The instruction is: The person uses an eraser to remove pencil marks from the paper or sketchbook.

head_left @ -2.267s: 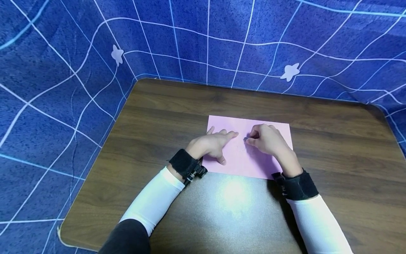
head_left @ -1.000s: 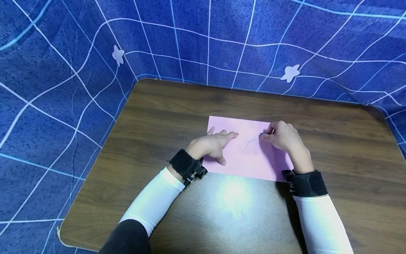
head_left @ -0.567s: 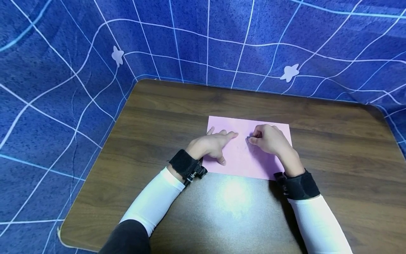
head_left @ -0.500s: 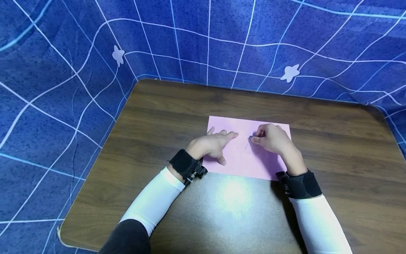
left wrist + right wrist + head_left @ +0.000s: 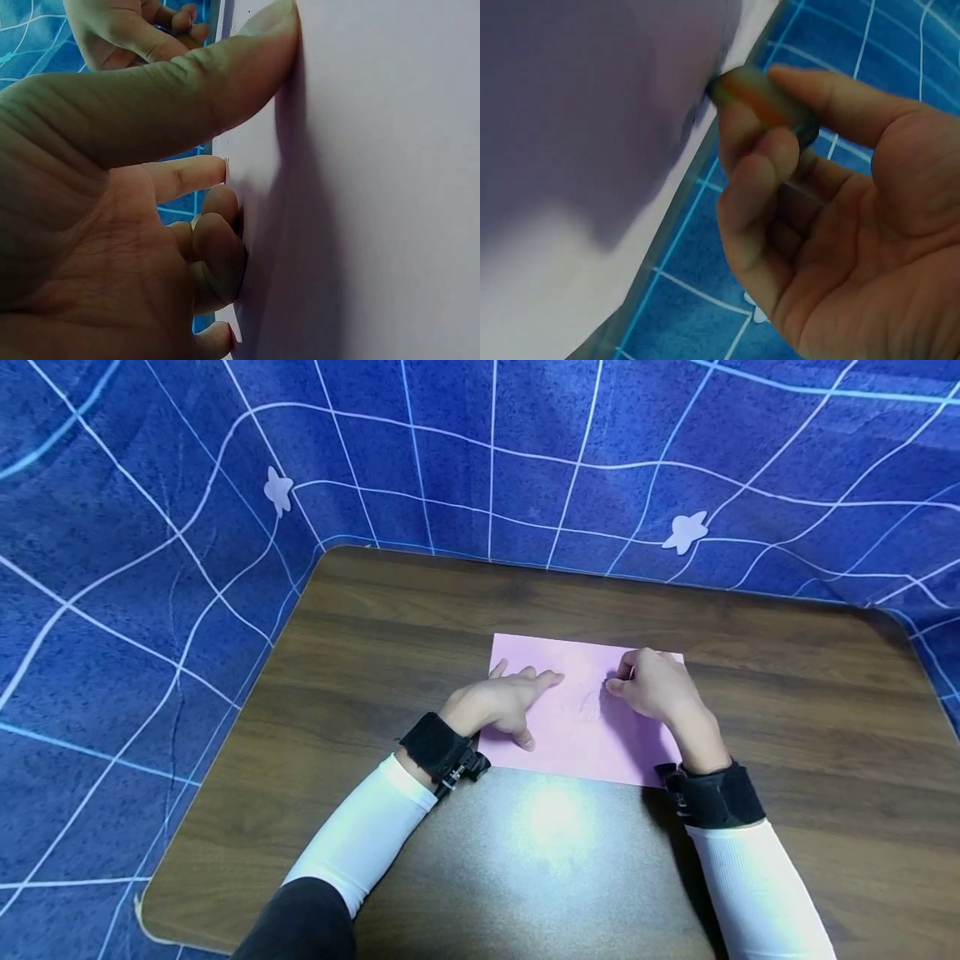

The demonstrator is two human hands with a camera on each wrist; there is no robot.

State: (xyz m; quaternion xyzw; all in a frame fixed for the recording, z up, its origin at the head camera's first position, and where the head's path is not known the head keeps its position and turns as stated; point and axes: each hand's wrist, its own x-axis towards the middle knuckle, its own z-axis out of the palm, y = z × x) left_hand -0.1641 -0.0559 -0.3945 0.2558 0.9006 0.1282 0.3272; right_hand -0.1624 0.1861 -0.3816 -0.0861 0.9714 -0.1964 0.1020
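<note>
A pink sheet of paper (image 5: 570, 747) lies flat on a dark wood table (image 5: 405, 618). My left hand (image 5: 501, 703) rests on the sheet's left part with fingers spread and straight, and in the left wrist view the left hand (image 5: 150, 195) presses the paper (image 5: 390, 187) with thumb and fingertips. My right hand (image 5: 656, 687) pinches a short stubby crayon (image 5: 765, 101) between thumb and fingers, its tip against the paper (image 5: 577, 112). A faint purple scribble (image 5: 590, 703) shows just left of that hand.
Blue cloth with white grid lines and pale star shapes (image 5: 150, 527) hangs behind and to the left of the table. A bright glare patch (image 5: 551, 818) sits on the wood near the front, between my forearms.
My right hand has gone back and forth across the paper with the crayon and now sits slightly right of half a second ago, uncovering the scribble. The left hand has not moved.
</note>
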